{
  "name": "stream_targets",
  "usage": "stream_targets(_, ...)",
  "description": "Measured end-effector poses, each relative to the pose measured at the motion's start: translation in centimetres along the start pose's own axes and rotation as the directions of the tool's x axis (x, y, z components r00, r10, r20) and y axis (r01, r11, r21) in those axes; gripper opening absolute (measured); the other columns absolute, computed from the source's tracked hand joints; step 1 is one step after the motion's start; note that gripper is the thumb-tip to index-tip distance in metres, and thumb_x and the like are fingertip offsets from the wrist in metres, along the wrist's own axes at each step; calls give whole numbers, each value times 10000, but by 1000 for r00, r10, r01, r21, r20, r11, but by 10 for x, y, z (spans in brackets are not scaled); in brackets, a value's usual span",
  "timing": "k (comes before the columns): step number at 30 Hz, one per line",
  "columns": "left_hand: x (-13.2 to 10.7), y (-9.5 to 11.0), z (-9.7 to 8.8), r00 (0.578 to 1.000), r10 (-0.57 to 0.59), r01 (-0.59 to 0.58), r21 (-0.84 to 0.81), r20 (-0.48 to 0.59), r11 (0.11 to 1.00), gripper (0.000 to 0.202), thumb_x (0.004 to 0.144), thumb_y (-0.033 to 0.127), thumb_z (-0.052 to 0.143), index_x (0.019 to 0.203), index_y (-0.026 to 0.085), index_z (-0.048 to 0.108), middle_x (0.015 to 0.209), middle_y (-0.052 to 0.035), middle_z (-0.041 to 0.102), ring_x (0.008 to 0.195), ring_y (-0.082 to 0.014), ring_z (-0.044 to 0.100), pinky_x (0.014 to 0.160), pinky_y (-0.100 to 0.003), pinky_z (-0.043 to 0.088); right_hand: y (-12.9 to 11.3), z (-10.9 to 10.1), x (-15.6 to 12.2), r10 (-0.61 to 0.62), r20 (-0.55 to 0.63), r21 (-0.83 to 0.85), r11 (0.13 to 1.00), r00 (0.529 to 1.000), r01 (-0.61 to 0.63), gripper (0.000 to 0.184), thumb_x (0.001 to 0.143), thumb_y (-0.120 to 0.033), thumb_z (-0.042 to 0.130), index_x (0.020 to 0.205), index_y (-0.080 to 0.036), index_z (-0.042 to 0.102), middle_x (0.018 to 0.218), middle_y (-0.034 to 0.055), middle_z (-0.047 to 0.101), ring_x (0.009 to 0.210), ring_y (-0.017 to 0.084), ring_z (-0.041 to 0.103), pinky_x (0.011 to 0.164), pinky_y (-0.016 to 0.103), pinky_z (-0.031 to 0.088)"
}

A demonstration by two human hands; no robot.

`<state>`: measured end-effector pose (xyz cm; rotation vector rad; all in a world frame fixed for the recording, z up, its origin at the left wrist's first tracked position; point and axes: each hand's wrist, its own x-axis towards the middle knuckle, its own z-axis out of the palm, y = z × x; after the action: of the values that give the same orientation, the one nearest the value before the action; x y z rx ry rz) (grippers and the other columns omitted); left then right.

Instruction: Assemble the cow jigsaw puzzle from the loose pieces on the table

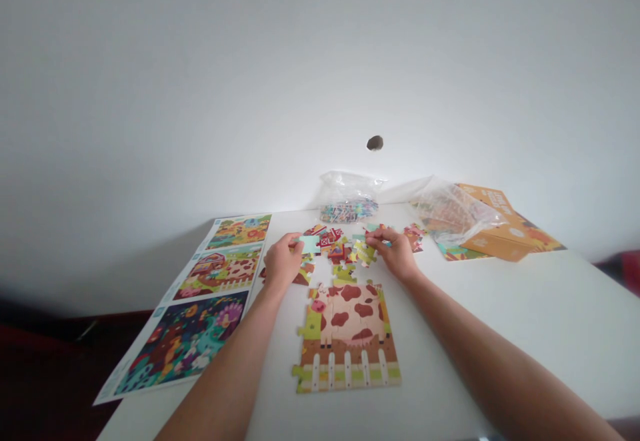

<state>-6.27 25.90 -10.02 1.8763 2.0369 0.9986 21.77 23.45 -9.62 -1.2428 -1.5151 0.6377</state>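
My left hand (pixel 284 262) is closed, thumb and fingers pinching a pale mint puzzle piece (pixel 311 245) at the left side of a loose pile. To the right, my right hand (pixel 397 251) pinches a puzzle piece, mostly hidden by the fingertips, above a yellow-green puzzle piece (pixel 364 254). Between the hands lie red barn puzzle pieces (pixel 330 237) and several others, some overlapping. Nearer to me lies a joined puzzle section (pixel 350 334) with a spotted cow and a white fence; tabs stick out along its left edge.
On the left lies a reference sheet (pixel 173 302) with three pictures. A clear bag of puzzle pieces (pixel 349 211) stands by the wall. Back right, another clear bag (pixel 453 211) rests against an orange folded box (pixel 505 241). The wall has a dark hole (pixel 375 143).
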Motion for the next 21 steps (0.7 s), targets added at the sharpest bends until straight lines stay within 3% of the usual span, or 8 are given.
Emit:
stream_targets(4, 1, -1, 0, 1000, -5, 4, -16, -18, 1000, 266, 875, 326, 572, 1095, 256, 703, 967, -56, 764, 940, -239, 696, 849, -336, 494, -1, -1, 0, 0, 13, 4, 1000, 1000, 0, 236, 817, -427, 655, 827, -213, 753, 840, 39, 742, 812, 209, 650, 825, 353, 479)
stream_targets(10, 0, 3, -8, 995, -41, 53, 136, -89, 989, 292, 890, 305, 555, 1130, 241, 710, 986, -87, 753, 1014, -291, 648, 915, -417, 465, -1, 1, -1, -13, 33, 21, 1000, 999, 12, 219, 821, -405, 659, 843, -211, 757, 837, 38, 737, 813, 204, 654, 820, 341, 481)
stream_targets(13, -6, 13, -18, 983, 165, -148, 186, -78, 971, 368, 840, 311, 641, 1200, 269, 705, 1253, -100, 665, 1190, -331, 547, 1043, -505, 388, -3, 2, -3, 1, 61, 53, 999, 998, -4, 219, 811, -400, 672, 842, -199, 753, 823, 36, 733, 795, 197, 652, 801, 327, 485)
stream_targets(14, -9, 17, -21, 955, 296, -290, 172, -10, 941, 365, 817, 319, 676, 1179, 302, 720, 1374, -73, 593, 1274, -342, 480, 1087, -523, 346, -4, 3, -3, 9, 72, 65, 998, 997, -14, 222, 807, -402, 676, 840, -195, 751, 819, 36, 732, 790, 196, 651, 795, 323, 487)
stream_targets(15, -12, 21, -24, 895, 432, -444, 138, 108, 885, 356, 794, 336, 708, 1149, 340, 735, 1463, -30, 521, 1355, -358, 391, 1126, -542, 296, -5, 2, -4, 17, 82, 77, 997, 996, -24, 227, 802, -404, 680, 836, -191, 749, 814, 37, 732, 785, 195, 650, 787, 319, 488)
stream_targets(17, -19, 29, -28, 706, 604, -648, -7, 369, 762, 410, 711, 389, 803, 1117, 382, 749, 1521, 29, 461, 1457, -387, 211, 1178, -563, 203, -7, 2, -4, 32, 97, 98, 994, 995, -41, 236, 794, -410, 686, 830, -185, 746, 808, 41, 733, 776, 195, 648, 771, 314, 490)
stream_targets(19, -25, 34, -28, 567, 641, -684, -139, 517, 716, 480, 681, 418, 835, 1149, 382, 738, 1502, 21, 490, 1488, -377, 154, 1205, -559, 147, -9, 0, -3, 39, 100, 121, 991, 994, -52, 246, 786, -419, 691, 821, -182, 743, 810, 45, 734, 775, 195, 647, 761, 312, 492)
stream_targets(21, -28, 37, -26, 511, 639, -663, -209, 575, 719, 497, 703, 409, 829, 1186, 384, 718, 1475, 7, 527, 1498, -355, 167, 1212, -553, 131, -11, -2, -3, 46, 89, 143, 988, 995, -59, 258, 780, -432, 697, 810, -179, 741, 814, 48, 733, 777, 197, 647, 760, 313, 495)
